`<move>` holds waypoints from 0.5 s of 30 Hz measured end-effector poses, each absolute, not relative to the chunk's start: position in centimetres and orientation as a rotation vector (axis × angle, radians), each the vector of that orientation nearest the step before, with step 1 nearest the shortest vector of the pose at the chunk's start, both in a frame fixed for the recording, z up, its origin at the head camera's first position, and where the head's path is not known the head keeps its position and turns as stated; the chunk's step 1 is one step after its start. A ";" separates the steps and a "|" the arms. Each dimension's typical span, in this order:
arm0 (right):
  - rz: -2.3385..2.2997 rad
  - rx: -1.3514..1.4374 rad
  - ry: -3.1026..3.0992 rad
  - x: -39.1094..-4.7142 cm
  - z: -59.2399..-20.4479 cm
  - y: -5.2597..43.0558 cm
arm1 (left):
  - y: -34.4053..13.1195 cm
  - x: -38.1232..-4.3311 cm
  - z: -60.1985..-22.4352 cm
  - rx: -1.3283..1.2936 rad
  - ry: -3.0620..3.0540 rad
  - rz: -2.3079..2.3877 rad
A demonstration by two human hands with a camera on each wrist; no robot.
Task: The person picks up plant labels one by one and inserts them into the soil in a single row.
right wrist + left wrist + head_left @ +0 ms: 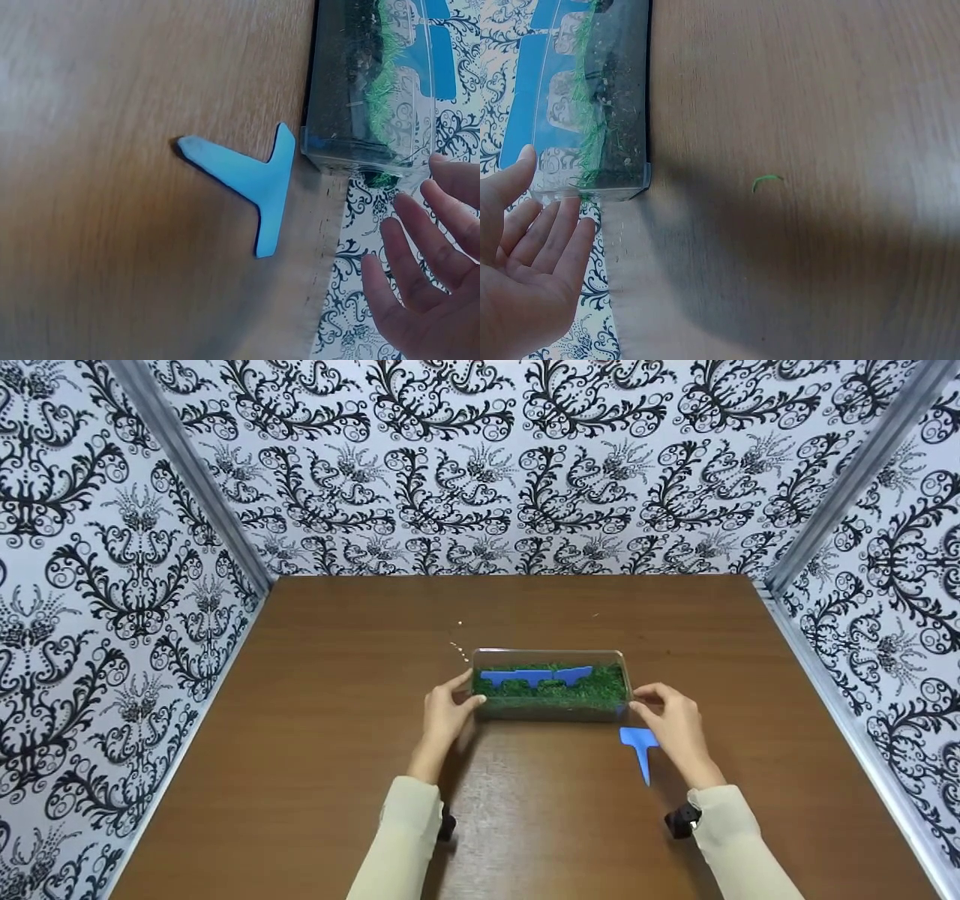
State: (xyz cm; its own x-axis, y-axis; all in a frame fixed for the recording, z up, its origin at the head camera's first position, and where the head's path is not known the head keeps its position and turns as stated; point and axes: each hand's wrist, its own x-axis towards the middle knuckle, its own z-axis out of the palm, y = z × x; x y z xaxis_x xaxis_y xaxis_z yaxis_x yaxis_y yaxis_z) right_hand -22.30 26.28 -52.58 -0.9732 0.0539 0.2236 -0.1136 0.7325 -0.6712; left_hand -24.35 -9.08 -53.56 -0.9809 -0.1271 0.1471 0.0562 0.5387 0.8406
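Observation:
A clear plastic container with dark soil and green grass stands on the wooden table. Blue T-shaped plant labels stick up in a row out of the grass. My left hand touches the container's left end, thumb at the front corner and fingers fairly straight along the end wall. At the opposite end is my right hand, its thumb tip right at the corner and its fingers loosely extended. A loose blue plant label lies flat on the table below the right hand, close to the container's near right corner.
Small white bits lie on the table behind the container's left end. A green grass blade rests in front of it. Patterned walls enclose the table at the back and both sides.

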 end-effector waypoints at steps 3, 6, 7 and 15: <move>1.070 0.040 -2.720 -22.2 -52.8 26.5 | -9.1 -24.3 -53.5 0.058 -2.580 -1.422; 1.064 0.030 -2.733 -22.2 -52.9 26.6 | -9.1 -24.3 -53.6 0.057 -2.579 -1.420; 1.060 0.024 -2.740 -22.2 -52.9 26.6 | -9.1 -24.4 -53.6 0.055 -2.580 -1.414; 0.956 -0.013 -2.825 -21.9 -52.8 26.7 | -9.1 -24.4 -53.7 0.048 -2.583 -1.416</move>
